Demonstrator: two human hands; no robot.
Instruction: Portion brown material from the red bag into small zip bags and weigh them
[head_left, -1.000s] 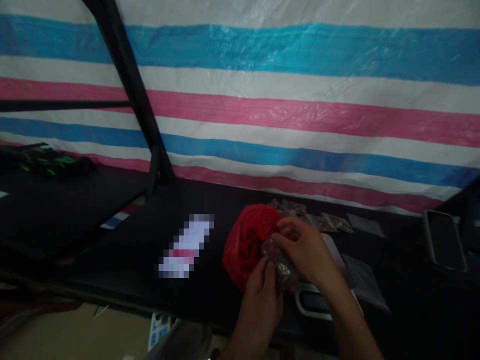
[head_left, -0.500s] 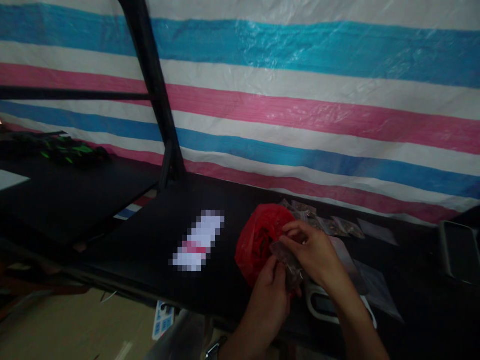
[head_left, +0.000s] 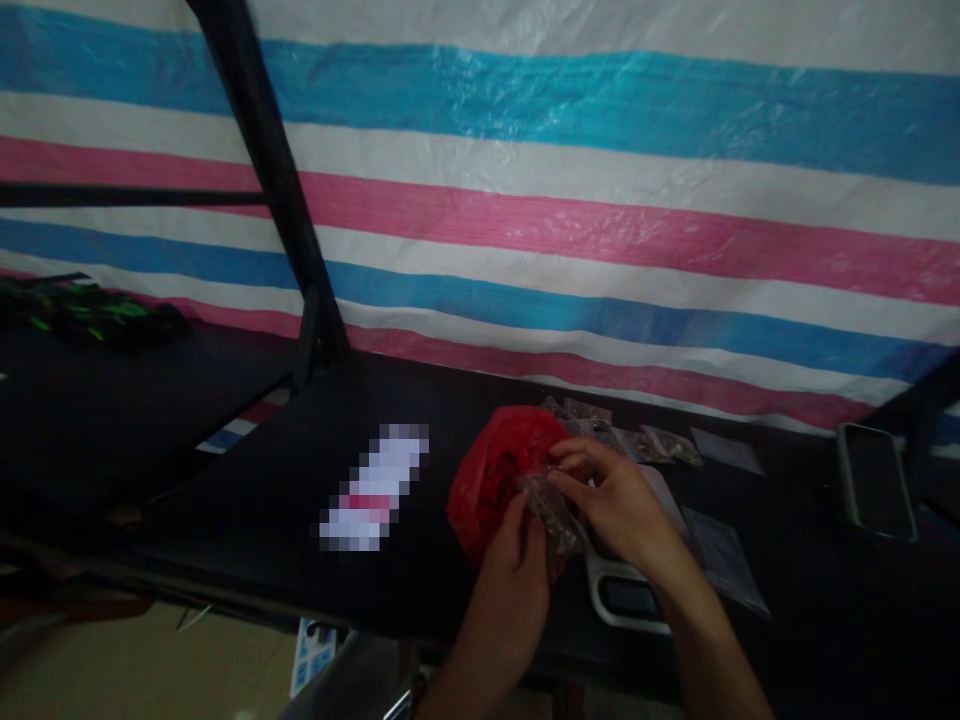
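A small clear plastic bag (head_left: 553, 515) with small brownish pieces inside is held over the near right side of an open red plastic bag (head_left: 471, 490). My left hand (head_left: 519, 560) pinches the small bag's left edge between thumb and fingers. At its upper edge, my right hand (head_left: 611, 500) has thumb and fingertips closed on the plastic. Dark contents show in the red bag, but I cannot make out what they are. A white digital scale (head_left: 598, 592) lies beside the hands, partly hidden under my right forearm.
Several filled small bags (head_left: 671, 445) lie behind my right hand. Flat clear bags (head_left: 726, 560) rest right of the scale. A phone (head_left: 874, 485) lies at the right, a blurred-out white sheet (head_left: 375, 490) at the left. A black frame post (head_left: 277, 180) stands before the striped sheeting (head_left: 562, 220).
The view has swung slightly right, so everything sits further left. Both hands keep hold of the small clear bag, and more of its contents show between them.
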